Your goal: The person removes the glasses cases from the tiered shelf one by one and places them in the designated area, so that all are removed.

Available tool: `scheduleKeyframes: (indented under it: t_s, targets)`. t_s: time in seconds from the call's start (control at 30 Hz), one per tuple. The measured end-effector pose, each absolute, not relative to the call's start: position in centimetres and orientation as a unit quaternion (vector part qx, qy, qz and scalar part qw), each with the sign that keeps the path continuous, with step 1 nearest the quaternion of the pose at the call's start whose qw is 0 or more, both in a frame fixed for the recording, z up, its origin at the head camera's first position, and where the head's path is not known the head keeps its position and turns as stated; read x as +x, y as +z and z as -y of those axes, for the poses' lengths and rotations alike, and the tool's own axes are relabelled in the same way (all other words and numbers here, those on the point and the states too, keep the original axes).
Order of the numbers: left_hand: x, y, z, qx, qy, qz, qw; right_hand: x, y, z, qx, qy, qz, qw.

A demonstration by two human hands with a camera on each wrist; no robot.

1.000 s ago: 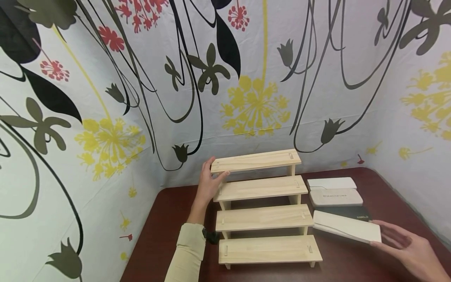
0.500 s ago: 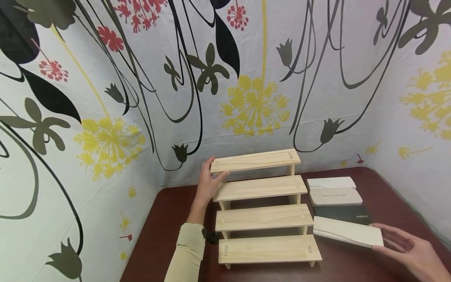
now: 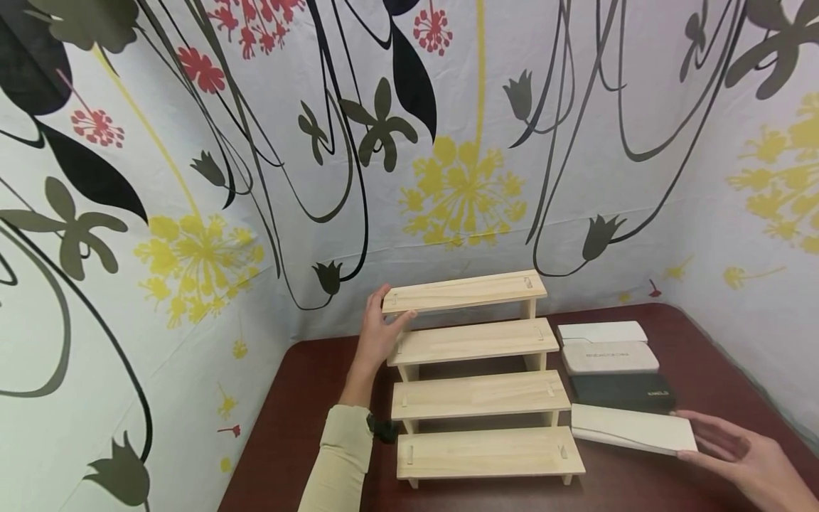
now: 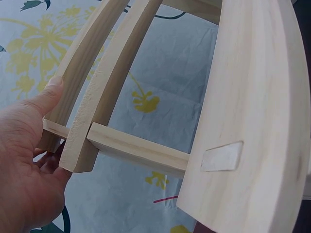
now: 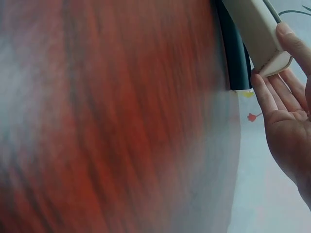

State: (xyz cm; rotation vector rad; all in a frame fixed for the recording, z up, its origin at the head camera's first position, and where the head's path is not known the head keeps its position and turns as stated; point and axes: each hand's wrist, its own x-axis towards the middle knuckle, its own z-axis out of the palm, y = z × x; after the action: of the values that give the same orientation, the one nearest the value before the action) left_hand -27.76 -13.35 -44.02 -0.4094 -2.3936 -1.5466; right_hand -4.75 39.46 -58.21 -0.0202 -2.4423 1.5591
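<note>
A four-tier stepped wooden shelf (image 3: 480,395) stands on the table. At its top left end my left hand (image 3: 377,334) grips the highest board (image 3: 463,291), thumb in front and fingers behind. The left wrist view shows this hand (image 4: 31,160) around the end of a wooden slat (image 4: 92,107). To the right of the shelf, my right hand (image 3: 745,451) pinches the right end of a long white eyeglass case (image 3: 630,428) with a flap. In the right wrist view, thumb and fingers hold the end of this case (image 5: 255,36), beside a dark case (image 5: 235,63).
Behind the held case lie a dark green case (image 3: 621,391), a white case with lettering (image 3: 611,357) and another white case (image 3: 601,332), in a row. The dark red table (image 3: 307,398) meets a flowered cloth wall (image 3: 461,213) at back and sides.
My right hand has drawn the white eyeglass case toward me, baring more of the dark green case behind it. The left hand and the shelf have stayed put.
</note>
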Motion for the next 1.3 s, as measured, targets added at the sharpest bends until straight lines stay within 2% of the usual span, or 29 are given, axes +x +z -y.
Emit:
scheduleKeyframes:
  t_s: [0.5, 0.87, 1.3]
  targets:
    - [-27.7, -44.0, 13.4, -0.143, -0.530, 0.826, 0.129, -5.1, -59.5, -40.5, 0.003, 0.519, 0.849, 0.099]
    - [-27.6, -43.9, 13.4, -0.134, -0.523, 0.832, 0.124, -5.7, -59.2, -41.0, -0.047, 0.473, 0.879, 0.050]
    - [-27.7, -44.0, 13.3, -0.136, -0.525, 0.830, 0.128, -5.8, -59.4, -40.9, -0.033, 0.447, 0.892, 0.059]
